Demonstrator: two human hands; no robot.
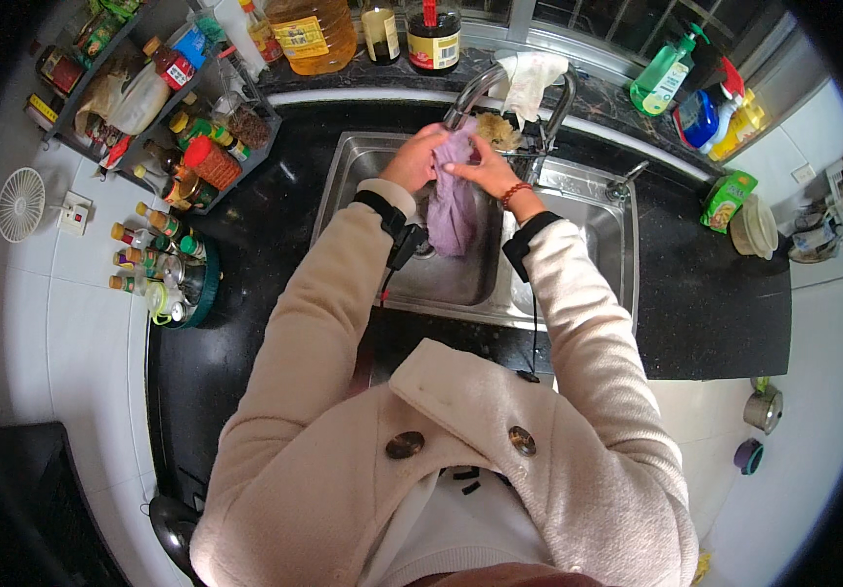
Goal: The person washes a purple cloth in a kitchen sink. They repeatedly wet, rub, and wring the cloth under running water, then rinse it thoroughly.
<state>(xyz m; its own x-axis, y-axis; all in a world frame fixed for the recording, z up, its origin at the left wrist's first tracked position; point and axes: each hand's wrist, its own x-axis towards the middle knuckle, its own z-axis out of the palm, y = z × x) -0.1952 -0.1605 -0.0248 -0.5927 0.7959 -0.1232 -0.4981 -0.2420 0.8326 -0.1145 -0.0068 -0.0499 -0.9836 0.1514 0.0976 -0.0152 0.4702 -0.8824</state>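
A purple cloth [452,209] hangs down into the left basin of a stainless steel double sink [480,282]. My left hand [415,158] grips its upper part from the left side. From the right, my right hand [493,176] holds the same part, thumb across the front of the cloth. Both hands are just below the spout of the curved chrome faucet [463,103]. Whether water is running cannot be told. Part of the basin's drain [425,251] shows behind the cloth's lower end.
A white rag [535,77] drapes over the faucet, near a tan scrubber [496,132]. Bottles, including green soap [663,77] and a large oil jug [311,37], line the sill. At left are a spice rack [245,165] and a round tray of jars [208,282]. Bowls [753,227] stand right.
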